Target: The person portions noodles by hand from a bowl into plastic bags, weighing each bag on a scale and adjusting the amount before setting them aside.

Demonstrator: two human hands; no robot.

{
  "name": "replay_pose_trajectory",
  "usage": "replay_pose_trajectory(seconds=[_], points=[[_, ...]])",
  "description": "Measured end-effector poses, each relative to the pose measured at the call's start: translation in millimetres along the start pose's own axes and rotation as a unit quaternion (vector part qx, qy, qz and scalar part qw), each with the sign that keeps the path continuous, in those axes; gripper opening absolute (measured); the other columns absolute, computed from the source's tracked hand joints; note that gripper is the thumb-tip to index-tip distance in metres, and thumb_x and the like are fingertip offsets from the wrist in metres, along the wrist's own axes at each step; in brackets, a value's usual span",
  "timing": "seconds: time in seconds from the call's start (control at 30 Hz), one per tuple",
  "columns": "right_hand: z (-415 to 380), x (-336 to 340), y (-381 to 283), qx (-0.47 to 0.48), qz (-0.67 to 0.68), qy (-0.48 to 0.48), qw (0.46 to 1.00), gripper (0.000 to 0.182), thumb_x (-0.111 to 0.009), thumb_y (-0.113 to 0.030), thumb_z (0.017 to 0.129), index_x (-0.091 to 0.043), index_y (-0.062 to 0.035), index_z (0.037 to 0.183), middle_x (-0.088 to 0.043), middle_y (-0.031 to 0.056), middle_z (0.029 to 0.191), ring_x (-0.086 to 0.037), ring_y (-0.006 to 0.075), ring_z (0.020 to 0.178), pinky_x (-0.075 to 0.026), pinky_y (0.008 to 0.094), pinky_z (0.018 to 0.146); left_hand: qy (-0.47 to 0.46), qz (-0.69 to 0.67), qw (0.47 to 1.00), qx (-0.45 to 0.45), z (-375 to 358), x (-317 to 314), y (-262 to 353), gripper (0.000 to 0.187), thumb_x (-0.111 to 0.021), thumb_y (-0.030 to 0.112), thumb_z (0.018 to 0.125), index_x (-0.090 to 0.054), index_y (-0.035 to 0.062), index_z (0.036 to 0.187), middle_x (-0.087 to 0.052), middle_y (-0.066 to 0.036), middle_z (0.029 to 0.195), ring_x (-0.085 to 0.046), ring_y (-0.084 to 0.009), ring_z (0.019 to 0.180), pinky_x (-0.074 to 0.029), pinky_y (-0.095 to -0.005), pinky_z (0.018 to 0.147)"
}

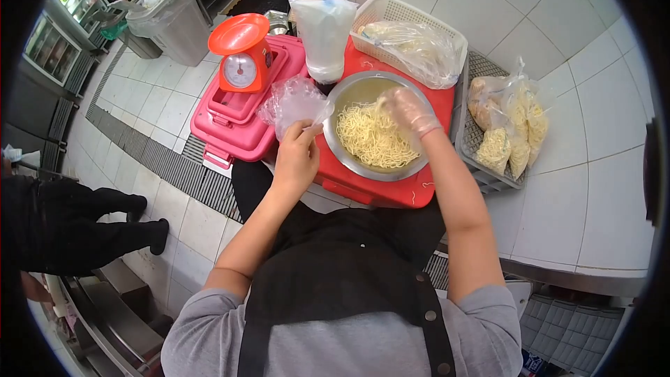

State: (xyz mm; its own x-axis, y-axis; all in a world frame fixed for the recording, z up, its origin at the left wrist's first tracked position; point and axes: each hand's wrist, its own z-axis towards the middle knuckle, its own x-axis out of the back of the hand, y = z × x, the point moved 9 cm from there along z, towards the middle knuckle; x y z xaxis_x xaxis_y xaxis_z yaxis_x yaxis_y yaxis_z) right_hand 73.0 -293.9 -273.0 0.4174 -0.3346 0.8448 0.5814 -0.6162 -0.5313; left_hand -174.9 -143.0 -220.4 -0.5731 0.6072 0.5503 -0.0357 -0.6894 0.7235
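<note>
My left hand (pixel 299 152) pinches the edge of a clear plastic bag (pixel 287 106) between thumb and fingers, beside the bowl's left rim. My right hand (pixel 412 113), in a clear plastic glove, reaches over the right side of a metal bowl (pixel 335 146). Its fingers bend down at the pile of yellow noodles (pixel 375 141) in the bowl; they are blurred, and whether they grip any strands does not show. The bowl stands on a red lid (pixel 342 185), with a few loose strands near its right corner.
An orange scale (pixel 241 63) rests on pink containers (pixel 227 126) at left. Behind the bowl stand a translucent bag (pixel 324 35) and a white basket (pixel 453 35) of bagged noodles. More filled bags (pixel 513 126) sit in a grey crate at right. Another person (pixel 91 223) is at far left.
</note>
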Motion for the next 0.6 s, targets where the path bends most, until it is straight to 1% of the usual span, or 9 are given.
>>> replay_pose_trajectory(seconds=[0.1,0.13,0.2,0.27,0.33,0.37,0.47,0.57,0.6], points=[[-12.4,64.5,-39.2,0.115,-0.090,0.045,0.988,0.026,-0.052,-0.019,0.097,-0.073,-0.0033,0.102,-0.070,0.0262,0.094,-0.070,0.0385,0.093,-0.054,0.0482,0.086,-0.010,0.008,1.000,0.019,-6.1,-1.6,-14.0,0.037,-0.059,-0.014,0.079,-0.071,-0.0019,0.113,-0.064,-0.021,0.115,-0.064,-0.0384,0.103,-0.054,-0.0434,0.086],[-25.2,90.0,-66.0,0.062,-0.113,-0.002,0.992,0.027,-0.053,-0.022,0.098,-0.072,-0.0027,0.099,-0.070,0.0247,0.094,-0.068,0.0375,0.091,-0.054,0.0474,0.087,-0.013,0.014,1.000,0.017,-7.3,-5.0,-17.3,0.037,-0.059,-0.013,0.080,-0.071,-0.0024,0.113,-0.064,-0.021,0.115,-0.064,-0.0385,0.102,-0.054,-0.0433,0.085],[-47.9,130.9,-80.2,0.041,-0.072,0.049,0.995,0.023,-0.055,-0.020,0.098,-0.070,-0.0031,0.103,-0.069,0.0210,0.095,-0.066,0.0377,0.092,-0.053,0.0457,0.087,-0.018,0.019,1.000,0.014,-7.6,-9.3,-16.1,0.036,-0.060,-0.013,0.080,-0.071,-0.0030,0.113,-0.064,-0.021,0.115,-0.064,-0.0385,0.101,-0.054,-0.0432,0.085],[-56.3,147.4,-91.2,0.086,-0.182,0.044,0.979,0.022,-0.057,-0.018,0.100,-0.069,-0.0040,0.110,-0.067,0.0178,0.096,-0.063,0.0372,0.094,-0.053,0.0420,0.087,-0.026,-0.001,1.000,0.015,-7.2,-14.7,-9.5,0.037,-0.060,-0.013,0.079,-0.070,-0.0041,0.113,-0.064,-0.022,0.115,-0.065,-0.0388,0.101,-0.054,-0.0430,0.084],[-60.6,175.0,-102.1,0.118,-0.046,0.133,0.983,0.021,-0.056,-0.013,0.101,-0.067,-0.0036,0.116,-0.068,0.0115,0.091,-0.065,0.0279,0.083,-0.055,0.0370,0.081,-0.019,-0.004,1.000,0.009,-5.6,-15.3,-3.7,0.038,-0.060,-0.013,0.079,-0.069,-0.0044,0.114,-0.064,-0.022,0.115,-0.065,-0.0388,0.100,-0.054,-0.0430,0.084],[-54.5,170.4,-89.4,0.027,0.142,0.072,0.987,0.023,-0.056,-0.008,0.100,-0.068,0.0006,0.117,-0.070,0.0069,0.093,-0.063,0.0160,0.077,-0.056,0.0311,0.076,-0.012,-0.007,1.000,0.003,-5.0,-14.3,-1.8,0.038,-0.060,-0.014,0.079,-0.069,-0.0048,0.115,-0.064,-0.022,0.115,-0.065,-0.0388,0.100,-0.054,-0.0431,0.084],[-59.0,164.2,-101.6,0.086,0.186,0.119,0.971,0.025,-0.056,-0.008,0.100,-0.070,0.0046,0.115,-0.071,0.0050,0.094,-0.062,0.0102,0.076,-0.056,0.0278,0.072,0.001,0.007,1.000,-0.001,-4.8,-10.3,-2.2,0.040,-0.060,-0.015,0.078,-0.068,-0.0042,0.116,-0.064,-0.022,0.115,-0.065,-0.0385,0.098,-0.054,-0.0430,0.083],[-38.4,98.7,-49.5,-0.001,0.142,-0.048,0.989,0.028,-0.067,-0.009,0.091,-0.072,0.0053,0.114,-0.073,0.0097,0.092,-0.068,0.0155,0.084,-0.056,0.0292,0.077,-0.002,0.000,1.000,0.010,-5.9,-6.9,-2.1,0.038,-0.060,-0.015,0.078,-0.068,-0.0041,0.114,-0.064,-0.021,0.114,-0.065,-0.0386,0.099,-0.054,-0.0429,0.082],[-35.2,74.7,-27.0,-0.033,0.136,-0.066,0.988,0.036,-0.072,-0.012,0.085,-0.072,0.0010,0.119,-0.074,0.0150,0.093,-0.072,0.0231,0.086,-0.057,0.0333,0.079,-0.002,0.001,1.000,0.009,-6.7,-5.9,-1.7,0.038,-0.060,-0.015,0.078,-0.068,-0.0041,0.114,-0.064,-0.021,0.114,-0.065,-0.0386,0.099,-0.054,-0.0429,0.082]])
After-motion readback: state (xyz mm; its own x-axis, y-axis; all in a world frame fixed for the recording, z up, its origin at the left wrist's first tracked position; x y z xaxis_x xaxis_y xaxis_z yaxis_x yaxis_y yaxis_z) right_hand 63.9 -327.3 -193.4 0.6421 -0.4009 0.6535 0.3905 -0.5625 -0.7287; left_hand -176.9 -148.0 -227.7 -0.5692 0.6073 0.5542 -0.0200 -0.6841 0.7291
